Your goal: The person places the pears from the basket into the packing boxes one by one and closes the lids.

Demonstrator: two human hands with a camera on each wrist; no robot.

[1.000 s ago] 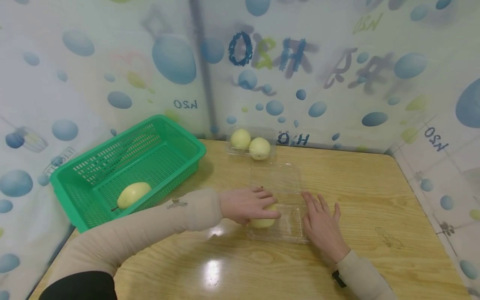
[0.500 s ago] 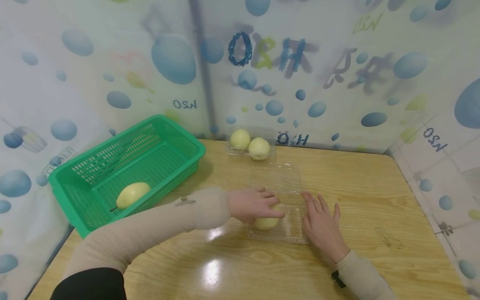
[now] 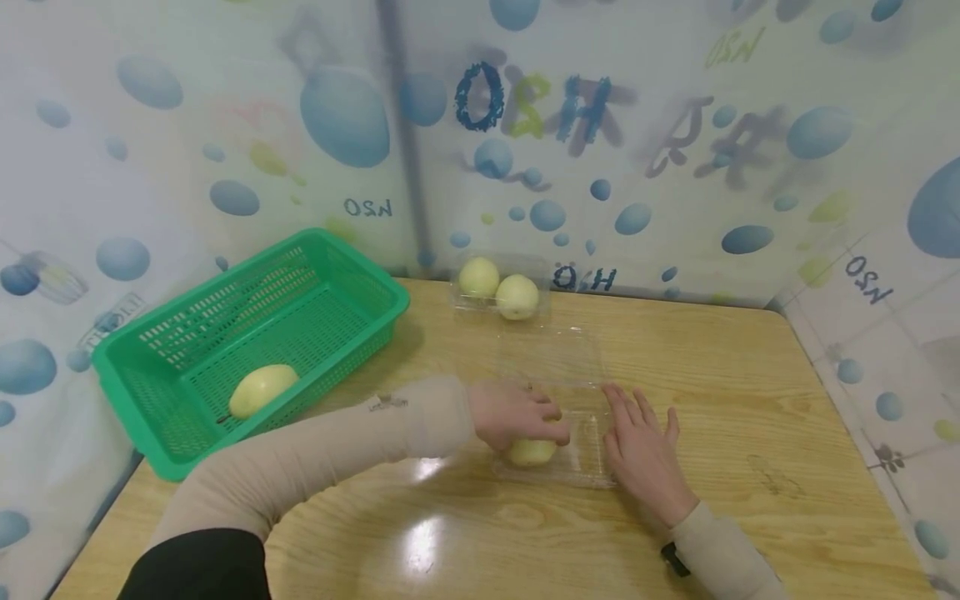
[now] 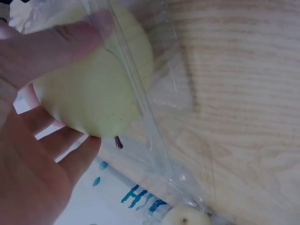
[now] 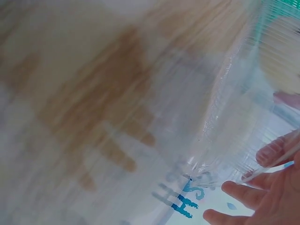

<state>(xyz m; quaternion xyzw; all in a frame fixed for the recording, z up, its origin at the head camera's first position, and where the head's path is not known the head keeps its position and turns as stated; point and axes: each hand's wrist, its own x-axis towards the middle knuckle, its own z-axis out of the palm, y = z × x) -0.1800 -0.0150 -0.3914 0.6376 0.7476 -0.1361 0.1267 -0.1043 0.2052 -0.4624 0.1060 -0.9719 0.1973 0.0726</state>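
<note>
A pale yellow pear (image 3: 532, 452) sits in the left part of a clear plastic clamshell box (image 3: 585, 446), whose lid (image 3: 551, 354) lies folded back. My left hand (image 3: 517, 414) grips this pear from above. The left wrist view has the thumb on one side of the pear (image 4: 101, 89) and the fingers on the other, with its dark stem showing. Against the box's right wall rests my right hand (image 3: 647, 454), its fingers fairly straight. Through the clear plastic in the right wrist view, part of the right hand (image 5: 272, 197) shows at the box's edge.
A green plastic basket (image 3: 352, 350) at the left holds another pear (image 3: 262, 390). Behind the lid, near the wall, stands a second clear box (image 3: 465, 308) with two pears (image 3: 517, 297) in it. A patterned sheet (image 3: 540, 167) hangs behind the wooden table (image 3: 720, 358).
My left hand has shifted slightly right with the pear, then its fingers have curled more over it. The right hand stays by the box wall.
</note>
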